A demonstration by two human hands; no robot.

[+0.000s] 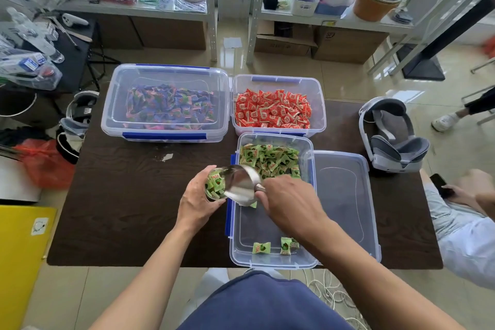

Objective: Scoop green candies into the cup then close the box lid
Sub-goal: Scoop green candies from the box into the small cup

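Three clear boxes: purple-candy box, red-candy box, green-candy box. One loose lid, one scoop, one cup

Single view, head-worn and wide-angle. It faces forward and steeply down from above the near edge of the bench, close over the wearer's forearms. The upper margin takes in shelving and floor; straight lines bow toward the edges.

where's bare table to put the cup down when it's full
The widest bare stretch of table lies left of the green candy box, in front of the purple candy box, around the left hand holding the cup. The right side is crowded: lid, then headset.
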